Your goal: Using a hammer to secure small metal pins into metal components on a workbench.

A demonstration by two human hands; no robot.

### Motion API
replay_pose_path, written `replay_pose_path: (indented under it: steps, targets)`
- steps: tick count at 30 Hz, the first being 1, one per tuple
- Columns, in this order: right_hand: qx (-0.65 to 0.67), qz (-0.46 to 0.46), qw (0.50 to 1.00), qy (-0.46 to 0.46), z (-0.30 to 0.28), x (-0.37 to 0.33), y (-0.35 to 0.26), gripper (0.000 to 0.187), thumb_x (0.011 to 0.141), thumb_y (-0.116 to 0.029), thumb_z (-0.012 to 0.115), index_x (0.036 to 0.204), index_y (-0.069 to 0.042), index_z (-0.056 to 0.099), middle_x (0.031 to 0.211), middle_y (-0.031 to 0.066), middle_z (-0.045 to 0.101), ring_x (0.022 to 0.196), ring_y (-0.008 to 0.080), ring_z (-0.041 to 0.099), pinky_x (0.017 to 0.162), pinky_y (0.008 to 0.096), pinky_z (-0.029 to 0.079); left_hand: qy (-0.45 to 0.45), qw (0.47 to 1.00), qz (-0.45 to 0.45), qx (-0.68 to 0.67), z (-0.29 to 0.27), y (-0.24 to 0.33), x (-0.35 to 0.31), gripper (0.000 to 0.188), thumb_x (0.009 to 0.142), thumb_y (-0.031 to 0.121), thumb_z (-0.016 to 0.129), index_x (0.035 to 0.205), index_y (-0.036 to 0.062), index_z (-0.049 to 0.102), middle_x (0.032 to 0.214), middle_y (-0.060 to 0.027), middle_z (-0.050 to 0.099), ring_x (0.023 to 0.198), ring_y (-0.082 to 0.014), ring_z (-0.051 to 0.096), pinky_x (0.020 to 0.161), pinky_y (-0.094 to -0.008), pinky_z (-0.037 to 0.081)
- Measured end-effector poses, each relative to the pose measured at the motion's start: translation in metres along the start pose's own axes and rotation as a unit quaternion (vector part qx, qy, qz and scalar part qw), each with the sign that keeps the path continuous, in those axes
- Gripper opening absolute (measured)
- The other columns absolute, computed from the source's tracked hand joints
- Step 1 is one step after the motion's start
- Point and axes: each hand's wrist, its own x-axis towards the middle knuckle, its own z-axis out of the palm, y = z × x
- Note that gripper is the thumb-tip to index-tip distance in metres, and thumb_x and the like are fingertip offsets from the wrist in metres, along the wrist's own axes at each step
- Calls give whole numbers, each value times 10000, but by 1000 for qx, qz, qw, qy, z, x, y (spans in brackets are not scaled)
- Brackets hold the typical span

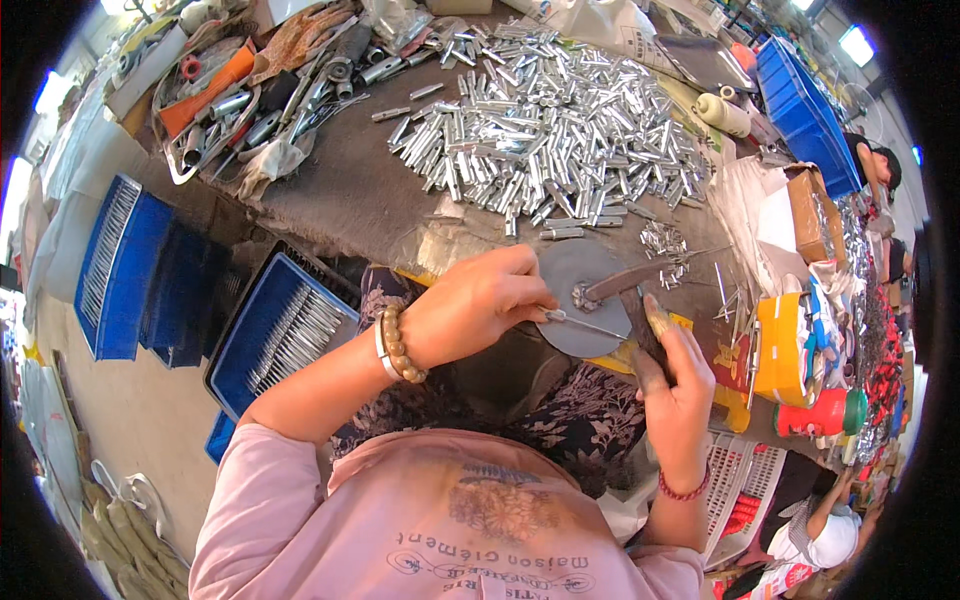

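Observation:
My left hand (482, 305) is closed in a pinch on one end of a thin metal rod (590, 325). The rod lies across a round grey disc (575, 262), its far end pointing toward my right hand. My right hand (682, 375), at the disc's right edge, is closed around a dark, worn bar (650, 368); its exact kind I cannot make out. A brown arm-like piece (632, 281) reaches over the disc to the hub at its middle. Beyond the disc lies a large heap of short shiny metal tubes (550, 125).
Blue crates (258, 342) with rows of metal pieces stand at the left. Tools and rags (265, 100) crowd the back left. A yellow container (780, 350), a red jar (820, 413) and a blue bin (805, 110) are at the right. Another person (825, 535) sits lower right.

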Motion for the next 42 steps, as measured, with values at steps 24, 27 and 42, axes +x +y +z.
replay_pose_path:
  steps: [24, 27, 42]
  targets:
    - [-45, -83, 995, 7, -11, -8, 13, 505, 1016, 3, 606, 1517, 1, 537, 1442, 232, 647, 1324, 390, 645, 1043, 411, 534, 67, 994, -33, 85, 18, -5, 50, 110, 875, 121, 793, 953, 46, 772, 918, -112, 638, 881, -323, 667, 764, -412, 537]
    - [-31, -78, 994, 76, 2, -11, 15, 540, 1000, 11, 613, 1532, -49, 539, 1426, 263, 642, 1339, 418, 621, 1056, 442, 523, 69, 992, -41, 92, 17, -2, 52, 101, 865, 135, 798, 921, 58, 767, 898, -100, 641, 883, -315, 663, 764, -415, 537]
    - [-203, -116, 972, 5, 11, 13, 26, 609, 910, 27, 650, 1493, -143, 620, 928, 132, 672, 721, 345, 678, 652, 442, 569, 71, 987, -7, 142, 19, -11, 52, 107, 838, 135, 804, 892, 63, 746, 855, -91, 608, 876, -317, 635, 755, -433, 519]
